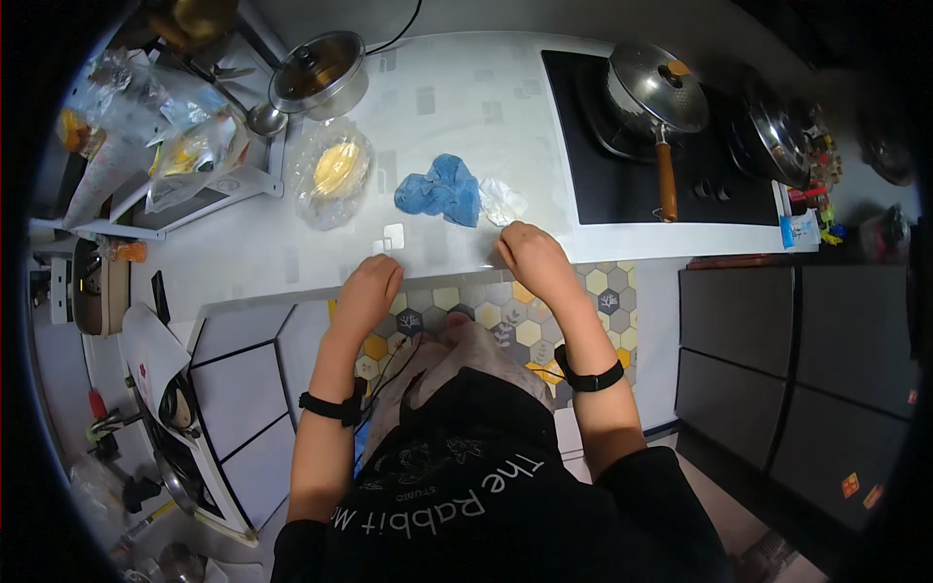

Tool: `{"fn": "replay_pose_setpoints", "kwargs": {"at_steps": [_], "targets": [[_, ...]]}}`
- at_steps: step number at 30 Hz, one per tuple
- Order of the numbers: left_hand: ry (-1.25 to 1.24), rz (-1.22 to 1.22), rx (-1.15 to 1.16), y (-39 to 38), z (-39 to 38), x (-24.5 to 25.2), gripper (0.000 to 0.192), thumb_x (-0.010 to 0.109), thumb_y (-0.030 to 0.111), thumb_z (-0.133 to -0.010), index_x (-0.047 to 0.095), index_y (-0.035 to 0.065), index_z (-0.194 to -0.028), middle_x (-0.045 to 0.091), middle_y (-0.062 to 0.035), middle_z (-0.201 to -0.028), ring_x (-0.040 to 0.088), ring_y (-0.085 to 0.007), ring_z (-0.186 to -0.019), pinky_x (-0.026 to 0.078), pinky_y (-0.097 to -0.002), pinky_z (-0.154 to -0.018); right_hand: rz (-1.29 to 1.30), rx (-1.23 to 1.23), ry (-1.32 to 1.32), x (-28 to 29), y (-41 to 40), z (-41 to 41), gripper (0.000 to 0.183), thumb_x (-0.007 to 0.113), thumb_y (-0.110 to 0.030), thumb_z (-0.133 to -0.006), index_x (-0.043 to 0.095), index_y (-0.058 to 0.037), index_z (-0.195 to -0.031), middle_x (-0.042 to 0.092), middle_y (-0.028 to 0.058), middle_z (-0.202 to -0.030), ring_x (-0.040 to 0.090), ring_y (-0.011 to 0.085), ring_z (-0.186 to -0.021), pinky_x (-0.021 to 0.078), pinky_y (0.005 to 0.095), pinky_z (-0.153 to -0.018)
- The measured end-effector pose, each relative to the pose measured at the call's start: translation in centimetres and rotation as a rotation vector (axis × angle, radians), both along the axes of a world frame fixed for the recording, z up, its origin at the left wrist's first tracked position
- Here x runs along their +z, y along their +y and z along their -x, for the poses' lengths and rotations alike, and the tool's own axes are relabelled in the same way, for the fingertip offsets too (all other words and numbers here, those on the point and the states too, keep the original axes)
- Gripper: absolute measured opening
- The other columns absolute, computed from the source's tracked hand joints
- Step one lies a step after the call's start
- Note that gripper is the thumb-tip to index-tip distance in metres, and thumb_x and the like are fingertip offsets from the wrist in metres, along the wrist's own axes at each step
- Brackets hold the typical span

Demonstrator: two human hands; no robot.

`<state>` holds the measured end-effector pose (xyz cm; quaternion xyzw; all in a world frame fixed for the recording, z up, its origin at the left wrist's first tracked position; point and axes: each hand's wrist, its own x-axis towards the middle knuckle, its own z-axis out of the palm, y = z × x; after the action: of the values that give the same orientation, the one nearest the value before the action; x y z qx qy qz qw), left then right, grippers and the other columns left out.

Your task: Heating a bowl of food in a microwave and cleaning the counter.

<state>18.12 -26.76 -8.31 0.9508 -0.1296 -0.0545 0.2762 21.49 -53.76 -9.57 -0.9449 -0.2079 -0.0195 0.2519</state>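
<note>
My left hand (370, 286) rests at the front edge of the white patterned countertop (437, 124), its fingers curled in with nothing seen in them. My right hand (536, 255) is also curled at that edge, close to a crumpled white tissue (503, 202). The undersides of both hands are hidden. Just left of the tissue lies a bunched blue cloth (444, 191). Farther left, a clear plastic bag (310, 193) surrounds a round yellow food item (340, 169). Both hands are apart from the cloth and the bag.
A lidded metal pot (324, 80) stands behind the bag. Right of the counter, a black cooktop (568, 138) bears a lidded saucepan (656, 95) whose wooden handle (666, 182) points toward me. Another lidded pan (776, 142) sits farther right. At left, plastic bags (197, 146) crowd a white appliance.
</note>
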Motion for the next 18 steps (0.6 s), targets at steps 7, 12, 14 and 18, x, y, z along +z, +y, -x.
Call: {"fn": "replay_pose_setpoints", "kwargs": {"at_steps": [7, 12, 14, 18], "targets": [[-0.129, 0.031, 0.007, -0.4, -0.5, 4.1, 0.014, 0.054, 0.013, -0.087, 0.056, -0.0003, -0.083, 0.056, -0.0134, -0.081, 0.055, -0.0324, -0.079, 0.046, -0.0386, -0.070, -0.066, 0.099, -0.117, 3.7, 2.2, -0.1, 0.014, 0.059, -0.013, -0.082, 0.056, -0.0012, -0.075, 0.057, 0.0131, -0.076, 0.058, 0.0298, -0.073, 0.0478, 0.0380, -0.068], [-0.159, 0.012, 0.046, 1.4, 0.0, 4.9, 0.014, 0.054, 0.015, -0.088, 0.056, 0.0018, -0.083, 0.056, -0.0119, -0.081, 0.055, -0.0321, -0.075, 0.047, -0.0394, -0.067, -0.053, 0.109, -0.104, 3.0, 3.1, 0.3, 0.013, 0.061, -0.013, -0.081, 0.056, -0.0022, -0.076, 0.056, 0.0126, -0.075, 0.057, 0.0303, -0.074, 0.0469, 0.0384, -0.068], [-0.163, -0.002, 0.083, 2.0, 0.3, 5.0, 0.014, 0.054, 0.015, -0.087, 0.055, 0.0016, -0.083, 0.056, -0.0122, -0.080, 0.055, -0.0322, -0.076, 0.046, -0.0396, -0.067, -0.041, 0.145, -0.092, 2.2, 3.2, 0.5, 0.013, 0.060, -0.014, -0.081, 0.056, -0.0025, -0.076, 0.056, 0.0125, -0.075, 0.057, 0.0304, -0.073, 0.0467, 0.0385, -0.068], [-0.245, -0.031, 0.077, 3.7, 0.8, 4.7, 0.011, 0.054, 0.013, -0.085, 0.055, 0.0020, -0.081, 0.055, -0.0124, -0.078, 0.055, -0.0318, -0.076, 0.045, -0.0405, -0.067, 0.010, 0.187, -0.070, 1.5, 3.7, 1.1, 0.013, 0.060, -0.014, -0.082, 0.057, -0.0030, -0.076, 0.057, 0.0121, -0.075, 0.058, 0.0302, -0.074, 0.0464, 0.0386, -0.067]]}}
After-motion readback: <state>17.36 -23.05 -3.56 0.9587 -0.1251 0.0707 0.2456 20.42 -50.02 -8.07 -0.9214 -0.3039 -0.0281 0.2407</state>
